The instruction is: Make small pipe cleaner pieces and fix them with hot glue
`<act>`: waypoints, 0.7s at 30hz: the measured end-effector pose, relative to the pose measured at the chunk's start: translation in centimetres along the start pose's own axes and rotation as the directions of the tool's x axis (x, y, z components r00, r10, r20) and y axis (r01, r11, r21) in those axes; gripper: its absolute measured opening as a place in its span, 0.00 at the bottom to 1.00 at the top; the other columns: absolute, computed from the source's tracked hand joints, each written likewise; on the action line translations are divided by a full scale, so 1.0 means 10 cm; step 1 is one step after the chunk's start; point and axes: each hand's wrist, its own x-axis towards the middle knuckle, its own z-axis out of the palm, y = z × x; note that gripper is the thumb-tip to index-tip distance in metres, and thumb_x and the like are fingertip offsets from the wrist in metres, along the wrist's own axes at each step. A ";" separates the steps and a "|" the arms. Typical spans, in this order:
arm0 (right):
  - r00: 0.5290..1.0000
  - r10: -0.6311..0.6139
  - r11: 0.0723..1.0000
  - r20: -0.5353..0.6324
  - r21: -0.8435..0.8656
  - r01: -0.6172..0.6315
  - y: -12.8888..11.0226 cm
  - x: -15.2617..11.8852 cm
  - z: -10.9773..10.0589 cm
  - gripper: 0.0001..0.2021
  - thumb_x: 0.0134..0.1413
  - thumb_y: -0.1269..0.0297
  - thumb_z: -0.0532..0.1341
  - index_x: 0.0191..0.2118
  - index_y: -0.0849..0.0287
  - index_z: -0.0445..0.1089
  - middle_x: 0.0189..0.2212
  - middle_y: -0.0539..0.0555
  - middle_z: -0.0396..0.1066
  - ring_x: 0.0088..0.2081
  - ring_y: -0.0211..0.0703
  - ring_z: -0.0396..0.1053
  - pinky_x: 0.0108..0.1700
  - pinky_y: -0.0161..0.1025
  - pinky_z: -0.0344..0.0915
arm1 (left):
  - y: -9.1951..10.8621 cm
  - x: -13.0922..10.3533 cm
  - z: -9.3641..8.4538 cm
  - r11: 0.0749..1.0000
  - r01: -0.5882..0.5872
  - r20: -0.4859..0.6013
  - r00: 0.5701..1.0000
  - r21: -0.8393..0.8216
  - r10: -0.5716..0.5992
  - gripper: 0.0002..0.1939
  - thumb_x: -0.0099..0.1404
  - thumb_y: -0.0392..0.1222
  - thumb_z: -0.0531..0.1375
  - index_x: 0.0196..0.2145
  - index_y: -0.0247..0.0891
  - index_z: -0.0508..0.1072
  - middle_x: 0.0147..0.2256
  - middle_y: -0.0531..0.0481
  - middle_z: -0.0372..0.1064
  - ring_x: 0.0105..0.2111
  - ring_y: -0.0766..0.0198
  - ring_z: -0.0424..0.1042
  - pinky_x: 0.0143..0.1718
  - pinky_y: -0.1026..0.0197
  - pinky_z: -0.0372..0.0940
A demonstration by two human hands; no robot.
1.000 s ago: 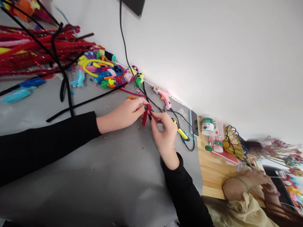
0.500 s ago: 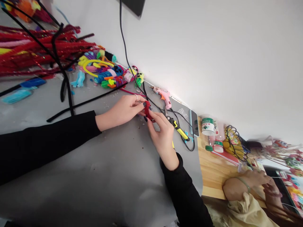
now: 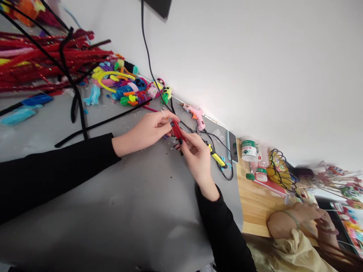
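Between my two hands is a short red fuzzy piece [image 3: 177, 131], which looks like bent pipe cleaner. My left hand [image 3: 154, 127], with a ring on one finger, pinches its upper left end. At its lower right end the fingertips of my right hand [image 3: 195, 151] are closed on it. My fingers hide part of the piece. Just behind my hands lie a pink glue gun [image 3: 197, 116] and yellow-and-black pliers [image 3: 217, 158], the pliers partly covered by my right hand. A long black pipe cleaner [image 3: 104, 122] lies left of my left hand.
Red tinsel pipe cleaners [image 3: 42, 56] heap at the far left, beside colourful pipe-cleaner figures [image 3: 133, 88]. A black cable [image 3: 149, 53] hangs along the wall. A phone [image 3: 232, 147] and bottles [image 3: 249, 151] stand to the right, near another person's arm [image 3: 283, 224].
My right hand has shifted slightly right and turned. The red piece now looks straighter and slants down to the right between my fingertips. My left index finger reaches further over it.
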 end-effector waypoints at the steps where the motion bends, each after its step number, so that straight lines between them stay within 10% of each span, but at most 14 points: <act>1: 0.998 0.064 0.995 0.017 0.074 -0.065 0.01 0.01 -0.03 0.17 0.65 0.66 0.61 0.56 0.53 0.79 0.45 0.55 0.79 0.35 0.37 0.78 0.41 0.38 0.78 | 0.01 0.00 0.00 1.000 -0.018 0.004 1.000 0.004 0.018 0.16 0.66 0.43 0.60 0.50 0.36 0.77 0.44 0.44 0.81 0.45 0.54 0.81 0.47 0.56 0.77; 8: 0.959 0.263 0.894 0.104 0.347 -0.283 0.05 0.06 -0.18 0.18 0.60 0.56 0.69 0.53 0.56 0.81 0.43 0.58 0.83 0.36 0.43 0.78 0.43 0.45 0.79 | 0.10 0.00 -0.05 0.996 -0.089 0.026 0.996 -0.018 0.089 0.20 0.65 0.49 0.66 0.51 0.37 0.80 0.50 0.43 0.80 0.49 0.52 0.80 0.49 0.56 0.77; 21: 0.987 0.134 0.982 0.093 0.121 -0.145 0.00 0.03 -0.09 0.17 0.63 0.57 0.67 0.55 0.53 0.79 0.40 0.52 0.79 0.31 0.36 0.73 0.36 0.36 0.74 | 0.14 -0.03 -0.05 0.996 -0.040 -0.081 0.996 0.075 0.046 0.18 0.65 0.51 0.69 0.46 0.36 0.85 0.44 0.44 0.82 0.44 0.52 0.81 0.48 0.55 0.79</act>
